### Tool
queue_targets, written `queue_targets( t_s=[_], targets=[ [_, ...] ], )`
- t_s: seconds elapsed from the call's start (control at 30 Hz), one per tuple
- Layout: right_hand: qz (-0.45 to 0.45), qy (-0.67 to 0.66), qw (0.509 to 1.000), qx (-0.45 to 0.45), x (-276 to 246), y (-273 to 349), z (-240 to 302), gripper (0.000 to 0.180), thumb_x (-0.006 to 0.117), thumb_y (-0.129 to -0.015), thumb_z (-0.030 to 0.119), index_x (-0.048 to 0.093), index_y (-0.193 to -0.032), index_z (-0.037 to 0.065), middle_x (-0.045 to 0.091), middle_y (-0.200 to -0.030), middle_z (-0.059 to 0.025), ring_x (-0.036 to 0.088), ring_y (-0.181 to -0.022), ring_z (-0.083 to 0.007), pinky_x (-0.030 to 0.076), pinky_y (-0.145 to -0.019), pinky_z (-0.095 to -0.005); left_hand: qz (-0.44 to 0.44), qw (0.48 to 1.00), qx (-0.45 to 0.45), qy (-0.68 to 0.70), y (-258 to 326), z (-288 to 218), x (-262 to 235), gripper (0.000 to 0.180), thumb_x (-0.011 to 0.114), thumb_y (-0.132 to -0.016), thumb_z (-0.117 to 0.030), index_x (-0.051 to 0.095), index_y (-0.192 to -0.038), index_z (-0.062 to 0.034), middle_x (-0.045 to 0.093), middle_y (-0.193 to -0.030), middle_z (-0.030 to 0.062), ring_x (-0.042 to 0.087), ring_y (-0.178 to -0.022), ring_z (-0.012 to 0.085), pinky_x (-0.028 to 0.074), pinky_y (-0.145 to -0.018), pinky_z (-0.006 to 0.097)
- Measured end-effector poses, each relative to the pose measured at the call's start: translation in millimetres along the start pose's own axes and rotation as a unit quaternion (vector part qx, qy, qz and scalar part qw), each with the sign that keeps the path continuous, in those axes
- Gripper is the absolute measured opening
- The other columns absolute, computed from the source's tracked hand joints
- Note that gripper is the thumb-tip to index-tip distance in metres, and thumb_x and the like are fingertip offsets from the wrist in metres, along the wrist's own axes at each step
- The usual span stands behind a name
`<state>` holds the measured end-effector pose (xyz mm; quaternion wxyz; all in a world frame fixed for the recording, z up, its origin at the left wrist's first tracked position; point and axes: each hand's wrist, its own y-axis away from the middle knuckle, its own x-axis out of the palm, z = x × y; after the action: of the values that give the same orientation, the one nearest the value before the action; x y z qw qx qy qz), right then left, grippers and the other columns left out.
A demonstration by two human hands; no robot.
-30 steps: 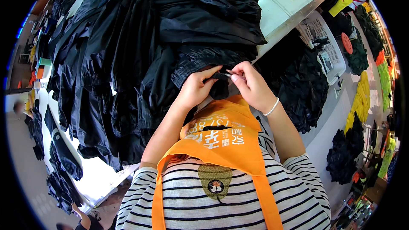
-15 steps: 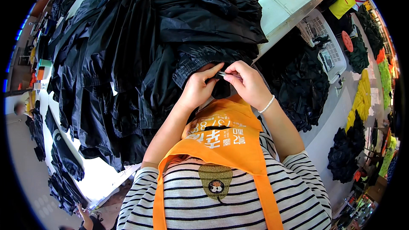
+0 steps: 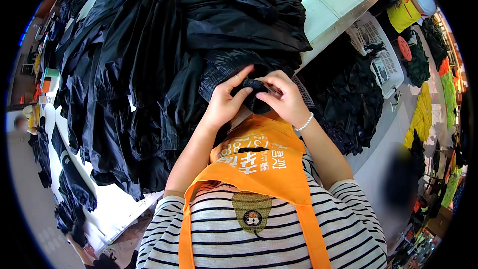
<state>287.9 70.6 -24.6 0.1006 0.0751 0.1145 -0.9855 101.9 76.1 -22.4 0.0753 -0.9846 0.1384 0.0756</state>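
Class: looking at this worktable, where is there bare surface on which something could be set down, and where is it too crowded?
Bare white table shows beyond the heap of black clothes, toward the far right edge. A narrow strip shows at the near-left edge. Crowded: around the left hand and right hand, pinching black cloth.

Pretty much everything around the fingers [image 3: 239,77] is black: the bit of black fabric [image 3: 251,92] pinched between them and the huge heap of shiny black garments [image 3: 164,45] just beyond them on the white table [image 3: 333,0]. Behind the wrists there's a bright orange apron [image 3: 259,164] with white lettering over a black-and-white striped shirt [image 3: 219,229], plus a white bead bracelet [image 3: 303,122] right behind the right hand [image 3: 284,100].
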Motion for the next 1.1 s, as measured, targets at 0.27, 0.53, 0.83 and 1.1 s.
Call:
queue_targets(
  t_s=[0.27, 0.53, 0.83, 1.1],
  targets=[
    [-0.085, -0.003, 0.994, -0.068, 30.3, -29.5, 15.6, 0.019, 0.076, -0.076, 0.002, 0.058, -0.075, -0.002, 0.053, -0.072, -0.0031, 0.045, -0.057, -0.0076, 0.039, -0.052, -0.022, -0.244, 0.925, 0.161, -0.242, 24.1, -7.3, 31.6, 0.068, 0.079, -0.063, -0.001, 0.047, -0.123, -0.0007, 0.048, -0.115, 0.02, 0.051, -0.105, 0.0377, 0.045, -0.09, 0.042],
    [0.025, 0.253, 0.935, -0.248, -5.8, -54.1, 30.1, 0.016, 0.069, -0.074, -0.007, 0.062, -0.085, 0.002, 0.065, -0.078, -0.0063, 0.061, -0.066, -0.02, 0.049, -0.06, -0.0272, -0.088, 0.988, -0.041, -0.123, 10.4, -31.3, -27.9, 0.043, 0.039, -0.069, 0.011, 0.067, -0.101, 0.0041, 0.071, -0.088, 0.0166, 0.068, -0.083, 0.0213, 0.05, -0.081, 0.029],
    [0.069, 0.047, 0.981, -0.174, 38.3, -103.6, 18.8, 0.005, 0.059, -0.088, 0.002, 0.057, -0.093, 0.003, 0.061, -0.08, -0.0044, 0.06, -0.074, -0.0125, 0.048, -0.069, -0.0242, 0.035, 0.99, -0.057, 0.121, 5.5, -24.5, -42.8, 0.014, 0.051, -0.087, -0.002, 0.059, -0.097, 0.0045, 0.055, -0.097, 0.0031, 0.05, -0.091, 0.0115, 0.04, -0.082, 0.024],
    [0.137, -0.273, 0.951, 0.043, 62.2, -106.9, -20.6, 0.014, 0.055, -0.096, 0.016, 0.06, -0.099, 0.004, 0.06, -0.089, 0.001, 0.051, -0.073, -0.0033, 0.044, -0.068, -0.0195, -0.046, 0.97, 0.112, -0.209, 6.6, -39.7, -37.5, 0.009, 0.061, -0.078, 0.009, 0.059, -0.086, 0.0044, 0.054, -0.116, 0.0138, 0.055, -0.092, 0.0222, 0.045, -0.078, 0.028]
  ],
)
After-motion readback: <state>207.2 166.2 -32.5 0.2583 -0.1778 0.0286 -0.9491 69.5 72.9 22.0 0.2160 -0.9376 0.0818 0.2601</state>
